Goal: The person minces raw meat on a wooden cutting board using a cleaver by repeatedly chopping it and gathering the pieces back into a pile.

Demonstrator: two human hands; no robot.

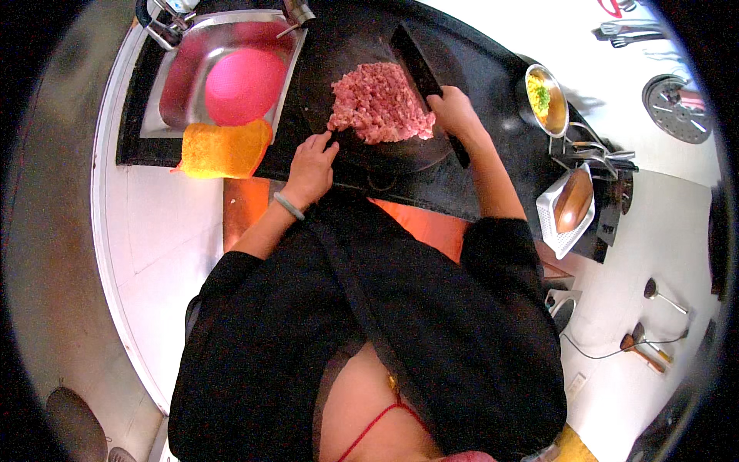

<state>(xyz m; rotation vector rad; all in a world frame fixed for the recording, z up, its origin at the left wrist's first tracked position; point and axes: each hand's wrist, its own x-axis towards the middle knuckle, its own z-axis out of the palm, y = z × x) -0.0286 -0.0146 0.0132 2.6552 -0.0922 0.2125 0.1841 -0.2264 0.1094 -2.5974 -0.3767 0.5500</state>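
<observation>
A spread mound of minced raw meat (378,104) lies on a round dark cutting board (404,160). My right hand (453,110) grips a long dark-bladed knife (413,55) at the right side of the meat. Its blade points away from me, and a dark end shows below my hand. At the meat's near left edge is my left hand (312,164), with a bracelet on its wrist and its fingertips close to the mince. Something dark shows by those fingertips, but I cannot tell whether they hold it.
A steel sink (193,86) with a pink basin (245,86) is on the left, an orange cloth (225,149) over its near edge. Along the right stand a steel bowl of yellow and green food (557,110), a knife rack (592,151) and a white basket (548,213) holding a brown oval object (574,199).
</observation>
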